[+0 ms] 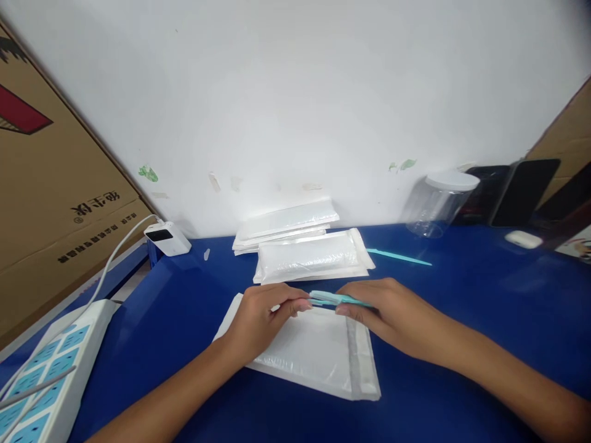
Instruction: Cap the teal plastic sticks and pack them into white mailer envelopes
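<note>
Between my two hands is a thin teal and whitish item (325,298); its kind is hard to make out. My left hand (270,317) pinches its left end between thumb and fingers. My right hand (385,307) is closed on its right end, with thumb below and fingers above. Just under the hands a white padded mailer (309,354) lies flat, its flap end to the right. My left hand covers part of it.
Behind lie a filled white mailer (314,255) and a stack of mailers (289,221) against the wall. A teal strip (399,256) and a clear lidded jar (438,206) are at right. At left are a power bank (167,239) and a power strip (87,344) with cables.
</note>
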### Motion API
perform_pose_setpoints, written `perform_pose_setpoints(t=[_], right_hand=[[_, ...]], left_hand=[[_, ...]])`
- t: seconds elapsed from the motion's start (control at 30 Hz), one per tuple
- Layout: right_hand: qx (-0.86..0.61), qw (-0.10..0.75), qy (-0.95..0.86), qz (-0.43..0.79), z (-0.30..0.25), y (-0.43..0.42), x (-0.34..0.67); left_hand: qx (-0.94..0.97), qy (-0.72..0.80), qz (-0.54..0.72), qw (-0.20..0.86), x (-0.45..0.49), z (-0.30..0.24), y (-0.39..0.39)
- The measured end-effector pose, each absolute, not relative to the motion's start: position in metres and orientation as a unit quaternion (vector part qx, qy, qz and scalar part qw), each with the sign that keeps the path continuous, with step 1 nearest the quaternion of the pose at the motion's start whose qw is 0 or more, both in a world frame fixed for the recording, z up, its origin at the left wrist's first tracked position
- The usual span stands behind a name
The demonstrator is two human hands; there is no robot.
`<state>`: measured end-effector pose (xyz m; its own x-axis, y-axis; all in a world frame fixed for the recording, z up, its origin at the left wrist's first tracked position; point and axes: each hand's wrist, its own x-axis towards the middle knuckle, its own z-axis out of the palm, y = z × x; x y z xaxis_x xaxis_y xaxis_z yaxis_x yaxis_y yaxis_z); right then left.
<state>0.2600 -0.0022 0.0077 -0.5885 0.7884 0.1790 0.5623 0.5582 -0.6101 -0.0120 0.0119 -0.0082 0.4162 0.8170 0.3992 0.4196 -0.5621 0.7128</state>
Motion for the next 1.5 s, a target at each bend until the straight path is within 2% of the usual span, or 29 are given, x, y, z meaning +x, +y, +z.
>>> perform_pose_setpoints(t=[0.3, 0.43, 0.5, 0.6, 0.67, 0.77, 0.83, 0.9, 1.0, 1.1, 1.2, 1.37, 1.5], right_hand=[[-0.395, 0.137, -0.899, 0.132, 0.007, -0.008, 0.253], [-0.412, 0.09, -0.906, 0.035, -0.004, -0.008, 0.248], [-0.419, 0.088, -0.904, 0.025, -0.008, -0.009, 0.247], [-0.442, 0.104, -0.887, 0.083, -0.005, -0.01, 0.249], [-0.463, 0.129, -0.866, 0.135, 0.001, -0.007, 0.257], [-0.507, 0.177, -0.826, 0.17, 0.011, 0.009, 0.281], [-0.556, 0.214, -0.791, 0.142, 0.016, 0.025, 0.304], [-0.596, 0.226, -0.763, 0.11, 0.017, 0.041, 0.329], [-0.621, 0.174, -0.754, 0.124, 0.011, 0.061, 0.36], [-0.62, 0.151, -0.76, 0.125, -0.003, 0.073, 0.376], [-0.639, 0.132, -0.752, 0.095, -0.018, 0.082, 0.385], [-0.667, 0.064, -0.731, 0.128, -0.027, 0.087, 0.396], [-0.664, 0.07, -0.735, 0.117, -0.022, 0.084, 0.398]], left_hand=[[0.735, 0.418, 0.345, 0.406, -0.01, -0.011, 0.009], [0.718, 0.404, 0.341, 0.452, -0.008, -0.014, 0.007], [0.721, 0.395, 0.339, 0.458, -0.006, -0.015, 0.006], [0.759, 0.383, 0.339, 0.403, -0.013, -0.012, 0.012], [0.788, 0.399, 0.344, 0.317, -0.029, -0.007, 0.026], [0.765, 0.522, 0.37, 0.08, -0.072, 0.001, 0.06], [0.711, 0.627, 0.309, -0.075, -0.107, 0.002, 0.087], [0.685, 0.681, 0.218, -0.14, -0.139, -0.002, 0.11], [0.64, 0.744, 0.144, -0.127, -0.171, -0.015, 0.131], [0.627, 0.762, 0.139, -0.082, -0.182, -0.026, 0.137], [0.629, 0.76, 0.151, -0.057, -0.183, -0.028, 0.137], [0.62, 0.758, 0.203, -0.017, -0.182, -0.025, 0.136], [0.621, 0.736, 0.27, 0.03, -0.178, -0.021, 0.133]])
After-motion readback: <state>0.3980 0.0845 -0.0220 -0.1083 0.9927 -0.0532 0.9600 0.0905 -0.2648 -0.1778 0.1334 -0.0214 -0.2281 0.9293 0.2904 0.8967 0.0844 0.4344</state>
